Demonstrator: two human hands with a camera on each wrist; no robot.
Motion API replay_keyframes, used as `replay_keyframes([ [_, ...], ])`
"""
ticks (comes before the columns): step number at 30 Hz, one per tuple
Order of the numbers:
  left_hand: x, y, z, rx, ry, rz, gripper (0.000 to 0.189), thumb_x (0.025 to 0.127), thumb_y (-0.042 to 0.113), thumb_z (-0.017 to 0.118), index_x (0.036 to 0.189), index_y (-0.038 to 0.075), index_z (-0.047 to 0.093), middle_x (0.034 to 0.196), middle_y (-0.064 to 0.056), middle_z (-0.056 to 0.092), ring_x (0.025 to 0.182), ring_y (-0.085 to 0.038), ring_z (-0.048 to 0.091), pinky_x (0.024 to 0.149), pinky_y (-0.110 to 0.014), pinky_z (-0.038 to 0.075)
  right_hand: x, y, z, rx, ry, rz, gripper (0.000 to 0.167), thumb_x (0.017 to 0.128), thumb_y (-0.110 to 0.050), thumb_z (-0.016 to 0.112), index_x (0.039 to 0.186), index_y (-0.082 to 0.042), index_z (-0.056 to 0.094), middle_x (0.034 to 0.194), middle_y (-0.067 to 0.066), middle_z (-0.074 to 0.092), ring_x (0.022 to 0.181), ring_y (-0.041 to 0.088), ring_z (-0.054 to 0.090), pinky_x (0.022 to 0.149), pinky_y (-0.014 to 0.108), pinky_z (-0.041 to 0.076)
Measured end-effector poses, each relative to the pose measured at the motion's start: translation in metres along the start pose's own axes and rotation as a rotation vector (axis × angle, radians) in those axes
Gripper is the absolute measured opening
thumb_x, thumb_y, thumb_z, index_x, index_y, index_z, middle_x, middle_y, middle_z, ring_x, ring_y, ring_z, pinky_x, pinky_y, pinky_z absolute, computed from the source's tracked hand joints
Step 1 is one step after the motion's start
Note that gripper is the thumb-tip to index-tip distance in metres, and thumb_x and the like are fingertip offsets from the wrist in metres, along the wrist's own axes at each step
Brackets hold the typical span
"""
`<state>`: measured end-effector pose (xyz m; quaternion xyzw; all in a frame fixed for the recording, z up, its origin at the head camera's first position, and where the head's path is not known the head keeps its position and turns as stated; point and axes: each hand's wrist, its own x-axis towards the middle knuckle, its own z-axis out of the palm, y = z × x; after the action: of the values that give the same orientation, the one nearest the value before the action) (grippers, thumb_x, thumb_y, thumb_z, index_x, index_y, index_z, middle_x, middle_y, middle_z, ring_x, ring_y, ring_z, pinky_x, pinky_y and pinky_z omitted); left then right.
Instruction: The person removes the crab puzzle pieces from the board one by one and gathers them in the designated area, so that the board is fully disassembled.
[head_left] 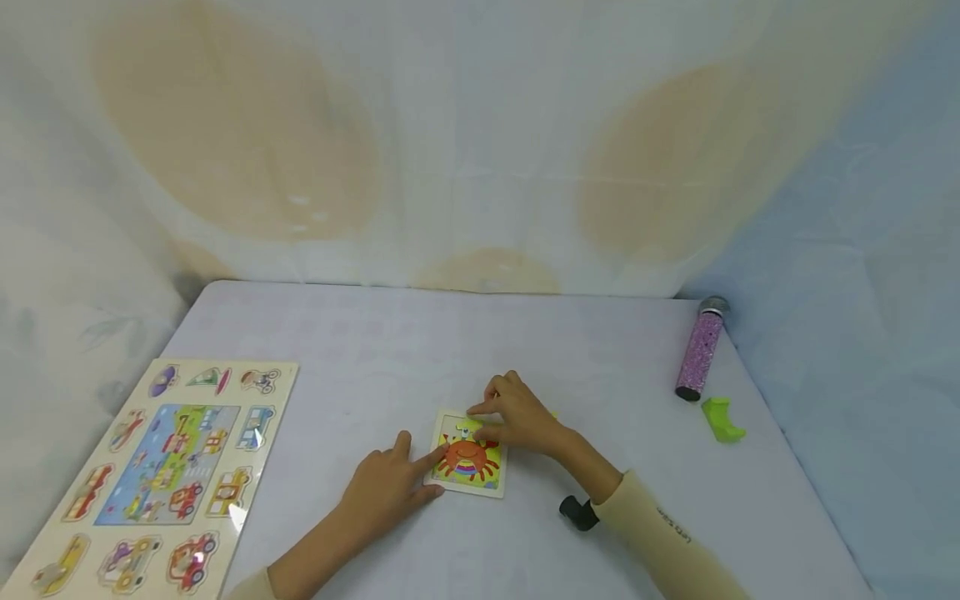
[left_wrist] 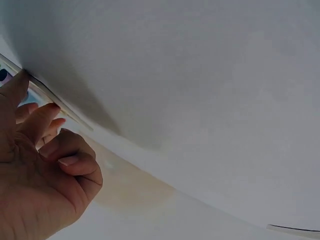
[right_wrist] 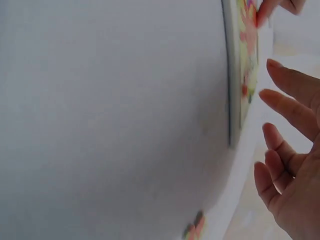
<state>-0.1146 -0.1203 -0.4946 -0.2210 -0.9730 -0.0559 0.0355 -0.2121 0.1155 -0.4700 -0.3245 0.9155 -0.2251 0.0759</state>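
Nearest to us are the pale sleeves: the left sleeve (head_left: 253, 586) at the bottom edge, and the right sleeve (head_left: 667, 542), which bears small dark lettering. Beside the right cuff we see a black object (head_left: 576, 513), partly hidden by it. To the left a large picture board (head_left: 168, 462), set with vehicle shapes round a printed street scene, runs from the bottom edge well up the table (head_left: 600, 358).

In front of us the left hand (head_left: 382, 492) grips nothing: its forefinger reaches straight onto the crab picture board (head_left: 467, 463), its thumb touches that board's near left edge, and in the left wrist view we find other fingers loosely bent. The crab board lies flat near the middle of the table, between the two hands. Over its far right corner hangs the right hand (head_left: 521, 421), its thumb and fingers spread and holding nothing; in the right wrist view we see the fingertips apart from the board. A small piece (right_wrist: 195, 230), reddish and blurred, lies on the table in that view.

Farther off to the right we see a curved green piece (head_left: 722, 419), and just beyond it a glittery purple cylinder (head_left: 701, 354) with a silvery cap. Behind the table hangs pale cloth (head_left: 480, 167) with large tan patches.
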Motion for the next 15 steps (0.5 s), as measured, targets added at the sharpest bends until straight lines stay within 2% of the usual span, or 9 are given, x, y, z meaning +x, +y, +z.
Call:
replay_keyframes([
  [4, 0.000, 0.007, -0.003, 0.032, 0.025, 0.011, 0.056, 0.080, 0.057, 0.073, 0.130, 0.031, 0.067, 0.085, -0.003, 0.038, 0.052, -0.011, 0.033, 0.055, -0.025, 0.029, 0.000, -0.005, 0.005, -0.020, 0.028, 0.004, 0.035, 0.084, -0.030, 0.080, 0.115, -0.015, 0.076, 0.096, -0.004, 0.050, 0.093, 0.014, 0.035, 0.081, 0.031, 0.035],
  [11, 0.012, 0.018, -0.001, 0.062, 0.089, 0.119, 0.059, 0.081, 0.062, 0.070, 0.131, 0.033, 0.060, 0.083, -0.004, 0.041, 0.049, -0.013, 0.036, 0.054, -0.025, 0.031, -0.002, -0.001, 0.008, 0.070, 0.039, 0.002, 0.028, 0.084, -0.027, 0.079, 0.110, -0.016, 0.078, 0.096, -0.004, 0.052, 0.095, 0.014, 0.037, 0.081, 0.030, 0.036],
  [15, 0.015, 0.023, -0.001, 0.048, 0.102, 0.123, 0.058, 0.081, 0.061, 0.070, 0.129, 0.030, 0.061, 0.081, -0.003, 0.040, 0.046, -0.013, 0.035, 0.052, -0.025, 0.030, -0.001, 0.002, 0.010, 0.127, 0.037, 0.008, 0.025, 0.085, -0.025, 0.079, 0.108, -0.015, 0.079, 0.096, -0.004, 0.052, 0.096, 0.015, 0.037, 0.083, 0.030, 0.036],
])
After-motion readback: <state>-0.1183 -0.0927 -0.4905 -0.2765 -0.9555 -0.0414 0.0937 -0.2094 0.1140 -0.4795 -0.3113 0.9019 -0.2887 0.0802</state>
